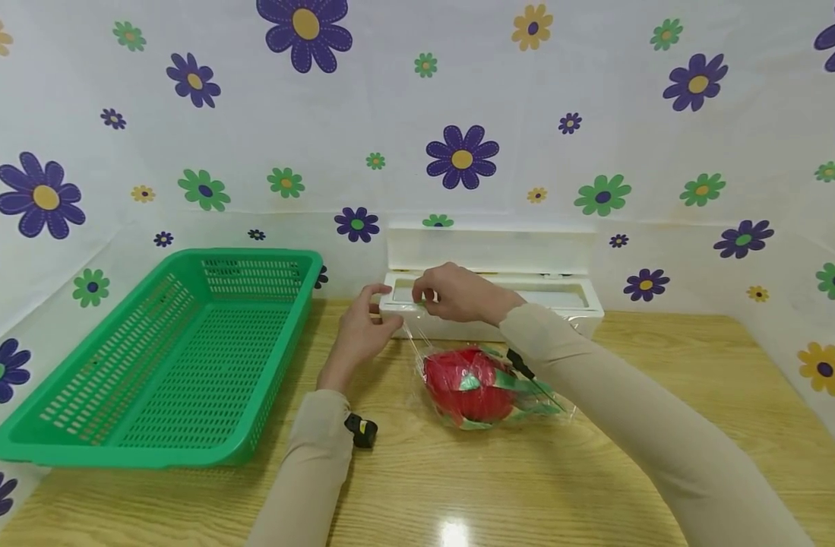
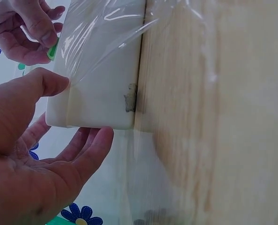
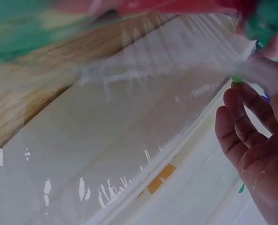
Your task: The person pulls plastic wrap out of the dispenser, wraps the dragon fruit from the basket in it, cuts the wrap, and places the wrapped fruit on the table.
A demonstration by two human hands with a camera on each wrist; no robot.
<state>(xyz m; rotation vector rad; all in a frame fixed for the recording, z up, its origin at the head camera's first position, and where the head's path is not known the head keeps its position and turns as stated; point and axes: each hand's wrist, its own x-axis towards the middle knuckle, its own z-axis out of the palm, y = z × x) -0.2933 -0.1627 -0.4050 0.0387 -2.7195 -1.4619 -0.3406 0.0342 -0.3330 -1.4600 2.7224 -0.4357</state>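
Clear, thin plastic film (image 2: 106,28) runs from the front edge of a long white rectangular box (image 1: 458,330) down over a red, round-topped bundle with shiny green strips (image 1: 468,380), on the table just in front of the box. Box sits at the far side of the light wood-grain table (image 1: 403,494), lid (image 1: 488,251) up at the back. Left hand (image 1: 362,330) grips the box's left end, thumb on the front edge, fingers at the end. Right hand (image 1: 461,292) near it, apart, pinches a small bright-green piece (image 3: 237,78) at that same edge, toward the left end. Green slotted plastic basket (image 1: 205,365) left of the left arm, well apart from the bundle. White cloth with purple, green and yellow flowers (image 1: 362,129) behind.
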